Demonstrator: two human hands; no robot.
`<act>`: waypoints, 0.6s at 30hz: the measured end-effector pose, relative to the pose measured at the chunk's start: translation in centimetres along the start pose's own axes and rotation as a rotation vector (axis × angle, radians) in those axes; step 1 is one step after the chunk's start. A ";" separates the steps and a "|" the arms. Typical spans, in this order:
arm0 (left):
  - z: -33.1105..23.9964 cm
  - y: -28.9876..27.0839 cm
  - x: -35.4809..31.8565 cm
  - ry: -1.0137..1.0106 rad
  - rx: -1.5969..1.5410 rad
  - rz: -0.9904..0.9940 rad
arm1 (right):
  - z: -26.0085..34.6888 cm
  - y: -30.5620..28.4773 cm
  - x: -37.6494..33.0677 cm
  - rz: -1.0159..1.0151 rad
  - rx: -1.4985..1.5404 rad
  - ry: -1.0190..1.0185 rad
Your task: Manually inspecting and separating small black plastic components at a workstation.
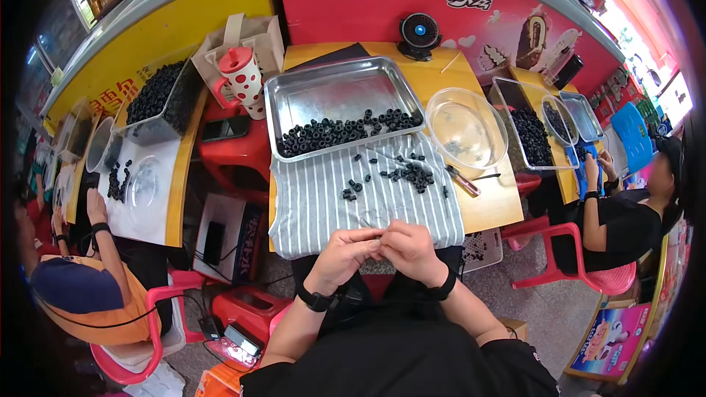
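Observation:
At the near edge of a grey-and-white striped cloth (316,206), my left hand (349,256) and my right hand (410,248) meet with fingertips pinched together. Whatever they hold is hidden between the fingers. Ahead of them, small black ring-like parts (413,174) lie loose on the cloth. Beyond, a shallow metal tray (331,88) rests partly on the cloth, with many more black parts (316,140) gathered along its near side. To its right stands a clear round plastic bowl (463,121) with some small bits in it. A small tool with a brown handle (466,183) lies beside the cloth.
A small black fan (419,35) stands at the table's far edge. On the left are a polka-dot cup (241,79) and a phone (226,129) on a red stool. Two people sit at side tables, with clear bins of black parts (528,136) nearby.

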State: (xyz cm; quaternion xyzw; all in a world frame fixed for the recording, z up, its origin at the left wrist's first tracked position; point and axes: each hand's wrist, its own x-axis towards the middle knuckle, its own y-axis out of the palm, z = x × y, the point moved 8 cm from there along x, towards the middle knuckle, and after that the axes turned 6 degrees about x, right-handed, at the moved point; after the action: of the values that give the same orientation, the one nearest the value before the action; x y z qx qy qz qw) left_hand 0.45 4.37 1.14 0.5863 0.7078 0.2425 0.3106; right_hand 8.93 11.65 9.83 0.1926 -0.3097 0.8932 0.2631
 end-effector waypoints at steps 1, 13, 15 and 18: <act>0.1 -0.2 0.1 -0.028 -0.018 -0.009 | 0.7 0.0 0.2 0.010 -0.056 -0.048; -0.1 -0.1 -0.2 0.014 0.014 -0.001 | 1.7 0.1 0.1 -0.032 -0.117 -0.115; -0.2 -0.1 -0.2 0.032 0.023 -0.010 | 1.7 0.1 0.1 -0.044 -0.115 -0.114; -0.2 0.1 -0.2 0.075 0.024 -0.011 | 2.0 0.1 0.1 -0.060 -0.125 -0.118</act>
State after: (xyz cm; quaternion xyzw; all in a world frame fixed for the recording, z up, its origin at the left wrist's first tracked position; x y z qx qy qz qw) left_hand 0.33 4.22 1.38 0.5766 0.7250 0.2540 0.2781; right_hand 9.14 10.37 11.33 0.2372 -0.3738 0.8510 0.2823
